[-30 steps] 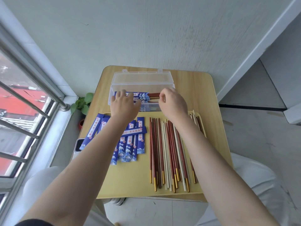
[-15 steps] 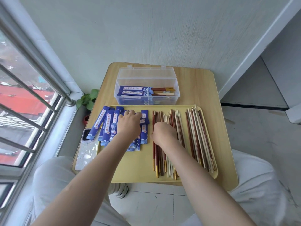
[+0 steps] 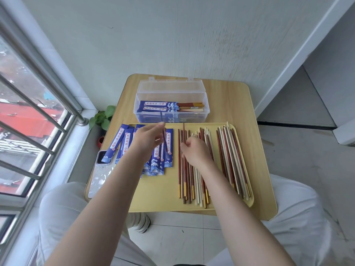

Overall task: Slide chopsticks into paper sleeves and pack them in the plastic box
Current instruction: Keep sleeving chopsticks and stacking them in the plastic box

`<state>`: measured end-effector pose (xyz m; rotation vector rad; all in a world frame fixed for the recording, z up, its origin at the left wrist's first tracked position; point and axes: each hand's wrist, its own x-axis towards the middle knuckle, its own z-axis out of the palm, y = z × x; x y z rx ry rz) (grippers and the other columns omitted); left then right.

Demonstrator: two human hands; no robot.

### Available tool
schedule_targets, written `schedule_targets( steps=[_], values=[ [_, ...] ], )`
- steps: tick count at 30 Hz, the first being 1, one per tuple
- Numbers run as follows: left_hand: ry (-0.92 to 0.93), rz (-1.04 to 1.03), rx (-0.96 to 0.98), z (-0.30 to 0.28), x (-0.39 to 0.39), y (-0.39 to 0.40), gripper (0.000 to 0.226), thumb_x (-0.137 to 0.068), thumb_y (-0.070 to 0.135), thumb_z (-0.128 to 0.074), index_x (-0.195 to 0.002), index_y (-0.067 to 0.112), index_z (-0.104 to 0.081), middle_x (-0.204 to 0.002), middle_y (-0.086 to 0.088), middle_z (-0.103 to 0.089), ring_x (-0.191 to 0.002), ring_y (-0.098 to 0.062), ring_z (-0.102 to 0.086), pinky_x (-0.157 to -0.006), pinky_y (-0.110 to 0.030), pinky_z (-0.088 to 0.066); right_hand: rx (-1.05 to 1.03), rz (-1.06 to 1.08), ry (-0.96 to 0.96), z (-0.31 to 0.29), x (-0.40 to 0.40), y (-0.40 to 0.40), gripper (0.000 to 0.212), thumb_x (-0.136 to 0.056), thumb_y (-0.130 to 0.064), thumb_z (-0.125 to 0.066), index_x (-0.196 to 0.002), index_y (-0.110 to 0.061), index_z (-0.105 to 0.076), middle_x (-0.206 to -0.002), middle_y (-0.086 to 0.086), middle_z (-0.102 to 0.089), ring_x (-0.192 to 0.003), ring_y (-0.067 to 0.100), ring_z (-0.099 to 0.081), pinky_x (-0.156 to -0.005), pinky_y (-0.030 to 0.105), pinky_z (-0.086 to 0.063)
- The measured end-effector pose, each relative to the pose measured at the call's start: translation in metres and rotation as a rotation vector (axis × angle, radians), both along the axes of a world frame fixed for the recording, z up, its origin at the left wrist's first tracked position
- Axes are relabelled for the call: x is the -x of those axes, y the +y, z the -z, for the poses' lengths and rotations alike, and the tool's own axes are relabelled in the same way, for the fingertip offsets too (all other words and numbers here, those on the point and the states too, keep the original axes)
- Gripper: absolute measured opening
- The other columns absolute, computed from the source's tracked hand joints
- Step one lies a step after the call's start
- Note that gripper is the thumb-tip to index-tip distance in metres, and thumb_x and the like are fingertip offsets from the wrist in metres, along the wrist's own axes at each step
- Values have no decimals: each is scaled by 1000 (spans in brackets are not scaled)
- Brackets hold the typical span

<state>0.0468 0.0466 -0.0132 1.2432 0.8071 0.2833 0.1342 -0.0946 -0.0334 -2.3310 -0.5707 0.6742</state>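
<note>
Left hand (image 3: 148,140) lifting one blue paper sleeve (image 3: 162,129); right hand (image 3: 194,150) pinching a thin red chopstick (image 3: 184,131), ready to slide together.

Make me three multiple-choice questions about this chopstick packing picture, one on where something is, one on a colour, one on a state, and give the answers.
1. Where does the plastic box stand?
A. on the table beyond the tray
B. on the floor
C. on the person's lap

2. What colour are the paper sleeves on the tray?
A. green
B. blue
C. plain white

3. What state is the box's lid in?
A. snapped shut
B. open, tipped back
C. missing

Answers
1. A: the box sits on the wooden table past the tray's far edge.
2. B: the sleeves are blue with pale label strips.
3. B: the clear lid stands behind the box, and sleeved chopsticks lie uncovered inside.
</note>
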Motion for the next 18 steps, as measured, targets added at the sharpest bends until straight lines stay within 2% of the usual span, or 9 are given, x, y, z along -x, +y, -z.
schedule_targets(
  steps=[1,3,5,8,11,13,15,16,18],
  values=[
    [-97,-42,219,2,3,-1,20,-101,24,-58,-106,8,-70,-88,-7,-66,-84,-19,-62,-77,-28,-53,-63,17,45,-4,-3,-2,19,-104,-30,-48,-100,-14,-58,-84,2,-68,-58,11,-54,-52,25,-38],
    [-208,-143,460,7,9,-3,18,-102,20,-54,-107,9,-67,-86,-2,-68,-84,-16,-68,-77,-28,-55,-204,69,181,-10,-7,-6,15,-106,-29,-44,-109,-19,-55,-78,-1,-62,-59,12,-53,-54,26,-42],
    [-293,-225,576,15,14,-9,17,-102,14,-53,-114,6,-62,-91,-4,-69,-90,-17,-71,-78,-30,-58,-310,113,325,-15,-10,-11,17,-107,-27,-43,-111,-17,-56,-69,1,-52,-53,11,-47,-48,25,-41],
    [-384,-257,628,20,19,-18,23,-103,6,-49,-124,5,-55,-99,-7,-65,-105,-23,-66,-82,-32,-61,-343,139,511,-17,-13,-16,28,-105,-36,-45,-105,-12,-60,-64,0,-44,-44,9,-32,-42,23,-26],
    [-402,-235,592,18,20,-22,23,-103,2,-45,-124,9,-53,-98,-6,-65,-106,-23,-66,-89,-34,-59,-336,158,618,-22,-13,-20,38,-101,-44,-54,-99,-7,-64,-62,0,-51,-42,9,-31,-42,23,-22],
    [-378,-219,561,14,21,-24,22,-102,0,-48,-121,9,-52,-99,-8,-65,-103,-22,-68,-92,-37,-58,-368,151,627,-23,-12,-21,29,-101,-33,-57,-99,-5,-63,-65,2,-55,-41,9,-31,-40,22,-22],
    [-272,-210,450,9,20,-27,29,-99,2,-55,-127,8,-48,-112,-15,-61,-106,-24,-67,-97,-41,-55,-379,176,590,-24,-14,-22,19,-102,-23,-56,-98,-6,-61,-68,5,-57,-39,8,-32,-39,21,-23],
    [-163,-205,309,5,20,-28,41,-97,7,-60,-135,9,-43,-121,-16,-57,-109,-24,-65,-97,-40,-54,-368,195,559,-24,-15,-21,16,-101,-21,-56,-97,-7,-61,-69,5,-58,-38,7,-32,-39,21,-23],
    [91,-180,-167,-2,19,-29,72,-92,18,-70,-151,17,-29,-136,-9,-50,-120,-21,-56,-95,-34,-49,-335,218,502,-24,-18,-21,14,-101,-20,-56,-98,-8,-61,-70,6,-58,-36,7,-31,-39,22,-23]
  ],
)
